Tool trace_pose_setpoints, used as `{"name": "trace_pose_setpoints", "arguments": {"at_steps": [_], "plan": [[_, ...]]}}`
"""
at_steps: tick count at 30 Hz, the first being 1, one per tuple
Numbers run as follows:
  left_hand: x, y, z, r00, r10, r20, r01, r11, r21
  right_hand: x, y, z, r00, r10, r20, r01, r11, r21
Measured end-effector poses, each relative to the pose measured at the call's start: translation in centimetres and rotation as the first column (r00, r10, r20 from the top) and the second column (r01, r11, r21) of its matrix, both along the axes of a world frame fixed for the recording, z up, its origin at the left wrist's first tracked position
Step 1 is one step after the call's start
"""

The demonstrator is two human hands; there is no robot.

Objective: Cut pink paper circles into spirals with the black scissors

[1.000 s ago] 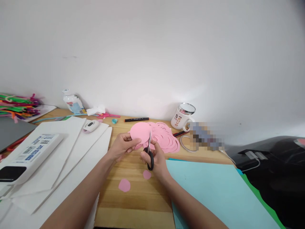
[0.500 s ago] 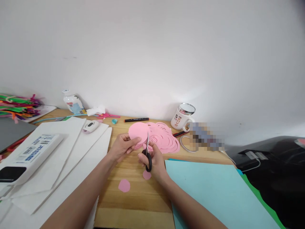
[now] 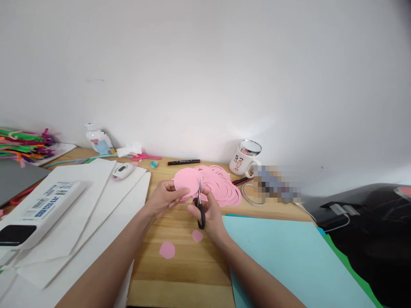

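Note:
My left hand [image 3: 167,197] pinches a pink paper circle [image 3: 187,182] by its lower left edge, thumb on top. In my right hand [image 3: 207,209] are black-handled scissors [image 3: 201,209], fingers in the loops and blades pointing away from me. The blades lie along the right edge of the circle; whether they touch the paper I cannot tell. Behind both hands lies a heap of pink paper cut-outs [image 3: 221,186] with curved slits. Two small pink paper pieces rest nearer to me, a larger one [image 3: 167,250] and a smaller one [image 3: 197,235].
White paper sheets [image 3: 128,214] with a white power bank [image 3: 41,214] cover the left side. Light blue paper [image 3: 282,256] lies to the right. Along the wall stand a mug [image 3: 245,158], a black marker [image 3: 184,162], pink scissors [image 3: 146,157] and a white bottle [image 3: 100,140].
The scissors have turned slightly, their handles shifting a little to the right, and the blades look more closed. The paper circle has moved slightly down with my left hand still pinching it.

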State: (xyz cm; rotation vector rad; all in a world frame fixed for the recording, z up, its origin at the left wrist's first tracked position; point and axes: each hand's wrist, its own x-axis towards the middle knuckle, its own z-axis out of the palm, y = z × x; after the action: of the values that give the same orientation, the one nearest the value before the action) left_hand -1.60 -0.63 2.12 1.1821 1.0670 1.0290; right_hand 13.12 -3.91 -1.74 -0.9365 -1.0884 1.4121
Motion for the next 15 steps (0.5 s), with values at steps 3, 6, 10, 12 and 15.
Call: {"name": "trace_pose_setpoints", "arguments": {"at_steps": [3, 6, 10, 12, 15], "plan": [[-0.06, 0.03, -0.07, 1.0, 0.002, 0.005, -0.002, 1.0, 0.0, -0.02, 0.06, -0.24, 0.999, -0.021, 0.023, 0.021, 1.0, -0.001], [-0.11, 0.06, -0.07, 1.0, 0.001, 0.014, -0.001, 1.0, 0.008, -0.04, 0.08, -0.46, 0.999, -0.023, 0.035, 0.023, 1.0, -0.008], [-0.19, 0.14, -0.03, 1.0, 0.008, 0.028, -0.008, 1.0, 0.02, -0.02, 0.05, -0.6, 0.999, -0.019, 0.046, 0.02, 1.0, -0.011], [-0.19, 0.17, -0.01, 0.999, 0.008, 0.046, -0.009, 0.999, 0.031, -0.01, 0.03, -0.62, 0.999, -0.016, 0.052, 0.016, 1.0, -0.009], [-0.07, 0.18, 0.02, 0.996, -0.014, 0.09, 0.013, 1.0, 0.017, -0.04, -0.02, -0.7, 0.999, -0.003, 0.054, 0.004, 1.0, -0.005]]}}
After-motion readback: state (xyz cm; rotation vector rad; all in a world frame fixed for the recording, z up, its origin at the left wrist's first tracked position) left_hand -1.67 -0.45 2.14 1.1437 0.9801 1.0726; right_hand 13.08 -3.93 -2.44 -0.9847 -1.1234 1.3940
